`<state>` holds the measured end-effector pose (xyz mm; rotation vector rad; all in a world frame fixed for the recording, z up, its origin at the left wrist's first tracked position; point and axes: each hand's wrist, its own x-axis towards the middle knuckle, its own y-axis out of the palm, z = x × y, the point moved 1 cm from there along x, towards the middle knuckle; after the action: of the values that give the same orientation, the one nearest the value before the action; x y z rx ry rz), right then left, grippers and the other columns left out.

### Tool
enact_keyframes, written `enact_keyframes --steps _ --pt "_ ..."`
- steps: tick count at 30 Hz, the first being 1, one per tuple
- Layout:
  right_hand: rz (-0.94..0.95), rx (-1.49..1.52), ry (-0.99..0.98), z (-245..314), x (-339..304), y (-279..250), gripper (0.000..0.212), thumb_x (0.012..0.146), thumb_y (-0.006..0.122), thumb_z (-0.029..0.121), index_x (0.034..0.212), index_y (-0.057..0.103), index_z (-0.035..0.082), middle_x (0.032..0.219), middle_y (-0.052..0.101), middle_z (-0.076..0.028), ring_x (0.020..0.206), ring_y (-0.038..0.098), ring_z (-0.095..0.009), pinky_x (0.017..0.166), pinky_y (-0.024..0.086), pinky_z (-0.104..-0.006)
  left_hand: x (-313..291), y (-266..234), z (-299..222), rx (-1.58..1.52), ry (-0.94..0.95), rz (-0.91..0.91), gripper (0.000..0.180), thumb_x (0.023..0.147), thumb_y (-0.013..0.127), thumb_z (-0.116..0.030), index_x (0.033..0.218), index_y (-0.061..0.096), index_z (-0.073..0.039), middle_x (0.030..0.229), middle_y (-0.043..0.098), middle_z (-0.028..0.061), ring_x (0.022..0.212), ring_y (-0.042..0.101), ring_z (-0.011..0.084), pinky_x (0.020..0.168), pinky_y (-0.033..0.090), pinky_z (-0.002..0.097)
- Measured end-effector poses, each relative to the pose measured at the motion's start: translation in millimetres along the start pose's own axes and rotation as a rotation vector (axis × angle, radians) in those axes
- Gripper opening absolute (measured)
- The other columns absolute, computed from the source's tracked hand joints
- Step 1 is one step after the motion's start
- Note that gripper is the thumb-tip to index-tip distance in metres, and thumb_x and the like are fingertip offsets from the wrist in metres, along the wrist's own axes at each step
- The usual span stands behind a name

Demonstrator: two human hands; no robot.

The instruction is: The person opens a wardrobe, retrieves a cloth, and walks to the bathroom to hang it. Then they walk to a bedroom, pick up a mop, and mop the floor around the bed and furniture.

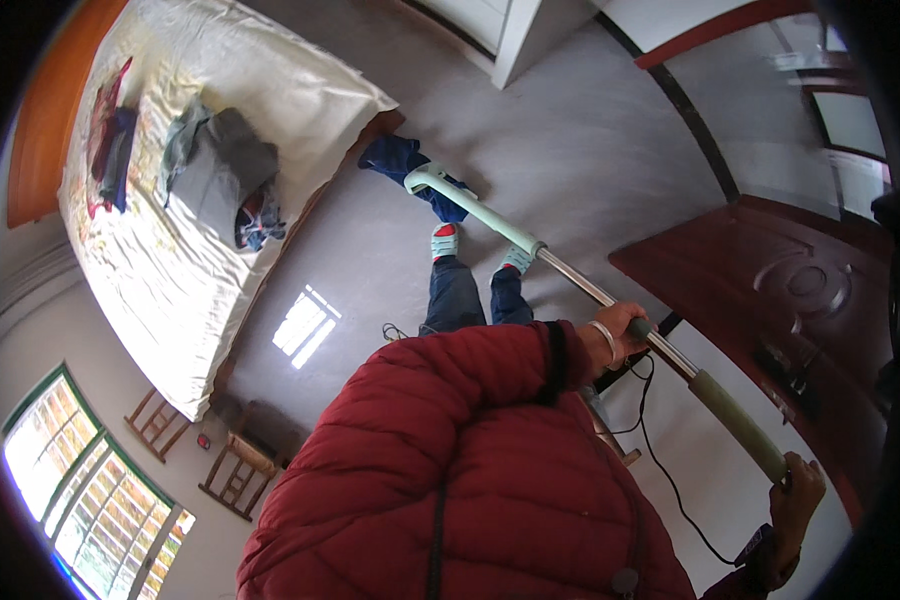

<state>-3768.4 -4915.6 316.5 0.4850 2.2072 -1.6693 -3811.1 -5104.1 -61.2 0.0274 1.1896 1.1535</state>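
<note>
Both my hands are closed around a long pole point(586, 280), which has a metal tube, a dark green grip and a pale green curved end. My left hand point(620, 333), with a silver bangle at the wrist, grips the metal middle. Farther right, my right hand point(798, 497) holds the end of the green grip. Beyond my feet lies a crumpled dark blue cloth point(394, 156) beside the bed. The pole's curved end overlaps this cloth in view; whether they touch I cannot tell.
A bed with a cream sheet point(315, 85) stands at left, bearing grey clothes point(225, 165) and folded dark garments point(116, 155). Small wooden chairs point(238, 472) stand by the window. A dark red wooden panel point(740, 290) is close on the right. A black cable point(660, 470) hangs near my right arm.
</note>
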Motion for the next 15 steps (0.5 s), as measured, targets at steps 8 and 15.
enact_keyframes --steps 8,15 --pt "0.131 0.056 -0.122 17.6 27.3 100.2 0.027 0.056 0.062 0.002 0.081 0.053 0.005 0.069 0.054 -0.014 0.068 0.052 -0.037 0.060 0.041 -0.0457 22.4 -93.2 -54.4 -0.035 0.020 -0.089 0.012 0.079 0.058 -0.009 0.085 0.052 -0.001 0.085 0.059 0.0133 0.083 0.062 0.0319 0.070 0.052 0.0510" --pt "0.986 0.537 -0.075 73.7 25.1 232.8 0.033 0.071 0.064 0.015 0.098 0.050 0.001 0.081 0.059 -0.020 0.076 0.059 -0.037 0.066 0.048 -0.0445 45.2 -194.6 -81.4 0.046 0.258 -0.482 0.007 0.074 0.057 -0.007 0.079 0.055 -0.002 0.072 0.059 0.0137 0.066 0.062 0.0305 0.060 0.052 0.0471"
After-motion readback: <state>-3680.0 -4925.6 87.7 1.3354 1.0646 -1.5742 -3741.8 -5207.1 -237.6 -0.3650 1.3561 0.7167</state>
